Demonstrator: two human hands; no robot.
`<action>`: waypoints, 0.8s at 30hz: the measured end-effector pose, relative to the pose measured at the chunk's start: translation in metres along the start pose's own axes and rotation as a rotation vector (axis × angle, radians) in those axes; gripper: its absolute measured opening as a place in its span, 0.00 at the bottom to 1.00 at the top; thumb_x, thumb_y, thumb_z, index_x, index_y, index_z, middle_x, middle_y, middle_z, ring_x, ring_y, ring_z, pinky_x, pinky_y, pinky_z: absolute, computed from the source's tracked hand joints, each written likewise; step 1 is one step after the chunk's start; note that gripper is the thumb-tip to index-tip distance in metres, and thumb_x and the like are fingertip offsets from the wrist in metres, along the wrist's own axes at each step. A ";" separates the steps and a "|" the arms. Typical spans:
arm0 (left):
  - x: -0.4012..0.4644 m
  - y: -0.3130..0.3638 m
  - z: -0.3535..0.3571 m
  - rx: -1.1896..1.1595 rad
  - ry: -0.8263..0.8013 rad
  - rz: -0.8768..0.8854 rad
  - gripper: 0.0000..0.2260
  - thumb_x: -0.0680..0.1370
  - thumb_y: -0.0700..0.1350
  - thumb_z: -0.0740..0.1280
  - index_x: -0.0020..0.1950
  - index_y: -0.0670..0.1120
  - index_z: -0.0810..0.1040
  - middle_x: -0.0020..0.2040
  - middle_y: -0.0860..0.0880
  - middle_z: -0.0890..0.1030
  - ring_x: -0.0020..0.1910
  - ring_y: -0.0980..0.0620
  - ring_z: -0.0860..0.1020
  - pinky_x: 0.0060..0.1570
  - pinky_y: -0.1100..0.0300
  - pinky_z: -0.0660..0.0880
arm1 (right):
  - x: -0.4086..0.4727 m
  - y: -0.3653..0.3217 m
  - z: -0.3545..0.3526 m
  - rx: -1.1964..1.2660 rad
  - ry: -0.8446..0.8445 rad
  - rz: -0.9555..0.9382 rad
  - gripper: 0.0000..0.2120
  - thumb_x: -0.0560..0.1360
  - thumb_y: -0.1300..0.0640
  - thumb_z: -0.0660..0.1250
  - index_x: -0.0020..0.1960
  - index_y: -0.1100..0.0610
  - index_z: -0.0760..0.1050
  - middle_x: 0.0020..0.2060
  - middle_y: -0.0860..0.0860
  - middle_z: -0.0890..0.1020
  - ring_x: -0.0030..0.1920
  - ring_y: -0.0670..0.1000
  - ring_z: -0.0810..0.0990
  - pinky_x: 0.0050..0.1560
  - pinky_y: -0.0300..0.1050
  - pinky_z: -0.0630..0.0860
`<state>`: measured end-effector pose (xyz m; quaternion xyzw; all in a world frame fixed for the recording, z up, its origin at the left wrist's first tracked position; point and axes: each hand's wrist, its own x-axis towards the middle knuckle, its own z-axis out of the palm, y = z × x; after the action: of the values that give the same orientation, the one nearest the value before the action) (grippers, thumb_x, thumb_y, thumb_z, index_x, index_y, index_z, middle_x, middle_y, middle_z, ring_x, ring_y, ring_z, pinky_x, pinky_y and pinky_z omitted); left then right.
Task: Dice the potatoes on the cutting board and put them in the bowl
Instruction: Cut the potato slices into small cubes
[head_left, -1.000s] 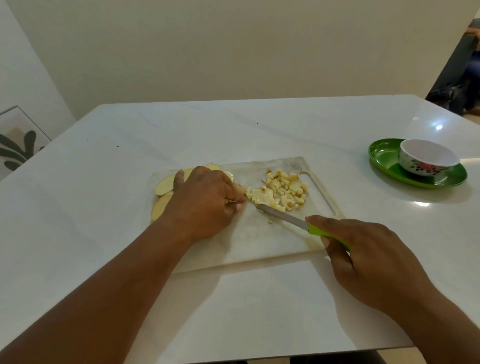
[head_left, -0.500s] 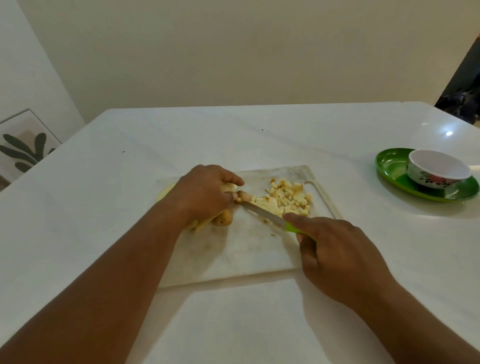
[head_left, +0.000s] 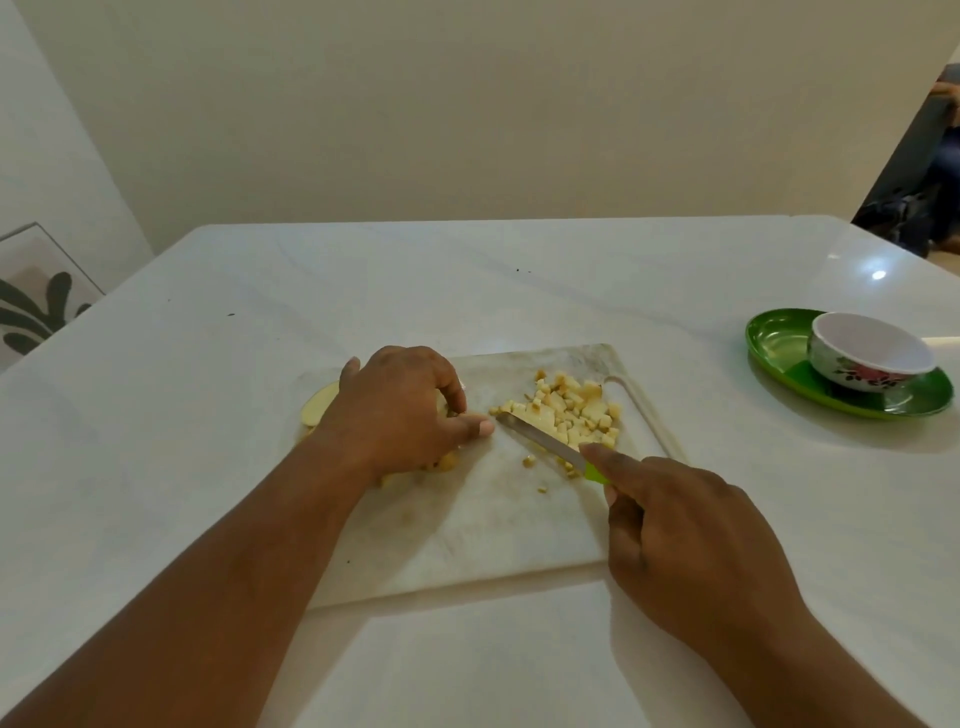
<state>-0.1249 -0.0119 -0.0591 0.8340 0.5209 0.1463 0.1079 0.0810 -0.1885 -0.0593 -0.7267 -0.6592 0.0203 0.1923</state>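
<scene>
While a heap of diced potato (head_left: 569, 410) already lies at the far right of the cutting board (head_left: 467, 530), dicing is judged to be mid-course: uncut slices (head_left: 318, 409) remain at the board's left edge, mostly hidden under the left hand (head_left: 400, 415).

Left hand: palm down over the slices, fingers curled down onto them, thumb stretched right along the board toward the blade. It holds the pieces in place.

Right hand (head_left: 691, 540): wrapped round the green handle of the knife (head_left: 540, 441), index finger laid forward toward the blade. Blade angles far-left, its tip just beside the left thumb and against the near edge of the heap.

Bowl (head_left: 870, 358): on a green plate (head_left: 779, 343), far right on the counter (head_left: 182, 415), well apart from the board; nothing seen inside it.

Next move, as a judgement: feed the slices under the blade and cut, keeping the thumb clear of the tip. Transfer to the bowl not yet begun.
</scene>
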 end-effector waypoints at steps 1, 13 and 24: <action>-0.001 0.000 0.000 0.000 0.005 -0.003 0.19 0.68 0.75 0.68 0.39 0.61 0.79 0.55 0.64 0.79 0.64 0.56 0.73 0.69 0.37 0.65 | -0.001 -0.001 0.000 0.003 0.005 0.001 0.25 0.78 0.53 0.58 0.73 0.37 0.67 0.39 0.44 0.78 0.38 0.48 0.76 0.40 0.45 0.77; -0.010 -0.007 -0.012 -0.172 0.129 -0.024 0.14 0.75 0.58 0.60 0.51 0.59 0.84 0.54 0.63 0.81 0.58 0.56 0.77 0.62 0.43 0.73 | -0.005 -0.003 0.000 0.000 0.045 -0.073 0.24 0.76 0.55 0.62 0.71 0.41 0.72 0.34 0.42 0.76 0.32 0.45 0.74 0.31 0.44 0.75; -0.007 -0.030 -0.030 -0.321 0.235 -0.135 0.08 0.82 0.48 0.68 0.52 0.59 0.85 0.38 0.65 0.78 0.40 0.65 0.75 0.42 0.68 0.68 | -0.007 -0.008 -0.003 0.012 -0.006 -0.014 0.24 0.77 0.54 0.60 0.72 0.40 0.71 0.32 0.42 0.74 0.31 0.44 0.73 0.31 0.39 0.71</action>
<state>-0.1634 -0.0042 -0.0416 0.7465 0.5546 0.3162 0.1874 0.0730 -0.1952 -0.0553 -0.7208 -0.6648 0.0250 0.1946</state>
